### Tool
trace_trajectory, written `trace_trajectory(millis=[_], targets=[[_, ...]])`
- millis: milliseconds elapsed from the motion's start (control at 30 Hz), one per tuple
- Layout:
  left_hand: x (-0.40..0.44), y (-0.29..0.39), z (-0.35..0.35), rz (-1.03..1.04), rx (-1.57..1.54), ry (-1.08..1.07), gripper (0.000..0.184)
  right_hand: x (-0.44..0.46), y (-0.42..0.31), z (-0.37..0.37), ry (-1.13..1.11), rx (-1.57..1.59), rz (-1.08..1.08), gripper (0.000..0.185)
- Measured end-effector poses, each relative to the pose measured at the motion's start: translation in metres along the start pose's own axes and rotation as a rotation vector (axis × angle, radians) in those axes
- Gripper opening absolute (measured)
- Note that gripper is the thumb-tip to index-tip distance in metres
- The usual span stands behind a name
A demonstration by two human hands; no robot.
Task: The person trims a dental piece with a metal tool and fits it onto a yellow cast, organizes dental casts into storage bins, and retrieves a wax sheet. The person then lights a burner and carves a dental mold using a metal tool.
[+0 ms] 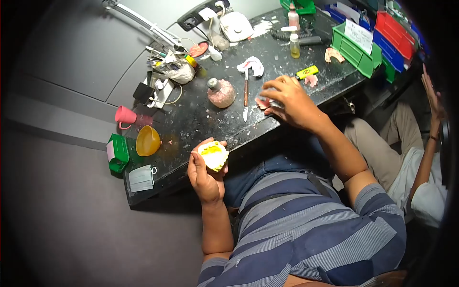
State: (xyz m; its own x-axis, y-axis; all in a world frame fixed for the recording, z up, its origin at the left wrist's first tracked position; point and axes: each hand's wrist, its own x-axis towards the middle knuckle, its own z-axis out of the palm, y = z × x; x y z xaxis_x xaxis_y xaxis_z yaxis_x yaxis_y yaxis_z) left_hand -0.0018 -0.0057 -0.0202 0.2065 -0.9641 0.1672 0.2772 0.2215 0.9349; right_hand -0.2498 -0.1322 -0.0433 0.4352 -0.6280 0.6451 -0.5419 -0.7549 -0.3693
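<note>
My left hand (205,177) is closed round a dental cast (213,156), pale yellow and brightly lit, held just off the bench's front edge. Over the bench, my right hand (291,103) has its fingers curved and apart, with the thumb low. Beneath its fingertips lies a torn pink wax-like piece (262,103); whether they touch it is hard to see. Just left of that hand lies a wax knife (245,98) with a brown handle. A white crumpled piece (252,66) sits at its far end, and a yellow-green lighter (307,72) lies beyond the hand.
A pink-crusted burner-like bottle (221,93) stands mid-bench. At the left are an orange bowl (148,141), a pink cup (125,116), a green box (117,153) and a face mask (142,178). Green bins (356,50) stand at the right. Another person's hand (431,93) is raised at far right.
</note>
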Motion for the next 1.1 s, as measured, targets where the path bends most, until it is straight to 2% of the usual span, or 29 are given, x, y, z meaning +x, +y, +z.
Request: trace_trajectory(millis=[167, 233, 267, 333, 400, 467, 600, 633, 867, 967, 1100], targets=[[0.002, 0.012, 0.0, -0.067, 0.066, 0.06, 0.053, 0.004, 0.008, 0.009, -0.151, -0.035, -0.013, 0.019], [0.002, 0.016, 0.001, -0.119, 0.05, 0.062, 0.053, 0.008, -0.002, 0.008, -0.026, -0.02, -0.011, 0.016], [0.003, 0.017, -0.001, -0.109, 0.045, 0.08, 0.053, 0.009, -0.008, 0.007, -0.034, -0.014, -0.029, 0.016], [0.004, 0.015, -0.006, -0.248, -0.047, -0.039, 0.055, 0.011, -0.029, -0.003, -0.025, 0.341, -0.025, 0.016], [0.006, 0.009, -0.008, -0.307, -0.075, -0.081, 0.058, 0.012, -0.051, -0.011, -0.114, 0.55, -0.152, 0.02], [0.006, 0.001, 0.0, -0.461, -0.323, -0.066, 0.06, 0.014, -0.076, -0.019, -0.142, 0.592, -0.294, 0.022], [0.004, -0.002, 0.0, -0.568, -0.572, -0.231, 0.061, 0.018, -0.092, -0.013, -0.155, 0.591, -0.407, 0.026], [0.004, -0.003, 0.002, -0.585, -0.592, -0.199, 0.06, 0.018, -0.093, -0.01, -0.152, 0.557, -0.423, 0.027], [0.005, -0.011, -0.006, -0.598, -0.519, -0.179, 0.06, 0.016, -0.09, -0.005, -0.129, 0.475, -0.462, 0.03], [0.005, -0.009, -0.001, -0.577, -0.466, -0.223, 0.052, 0.015, -0.089, -0.004, -0.125, 0.469, -0.469, 0.03], [0.004, -0.007, 0.004, -0.554, -0.467, -0.162, 0.053, 0.013, -0.086, -0.002, -0.138, 0.443, -0.483, 0.033]])
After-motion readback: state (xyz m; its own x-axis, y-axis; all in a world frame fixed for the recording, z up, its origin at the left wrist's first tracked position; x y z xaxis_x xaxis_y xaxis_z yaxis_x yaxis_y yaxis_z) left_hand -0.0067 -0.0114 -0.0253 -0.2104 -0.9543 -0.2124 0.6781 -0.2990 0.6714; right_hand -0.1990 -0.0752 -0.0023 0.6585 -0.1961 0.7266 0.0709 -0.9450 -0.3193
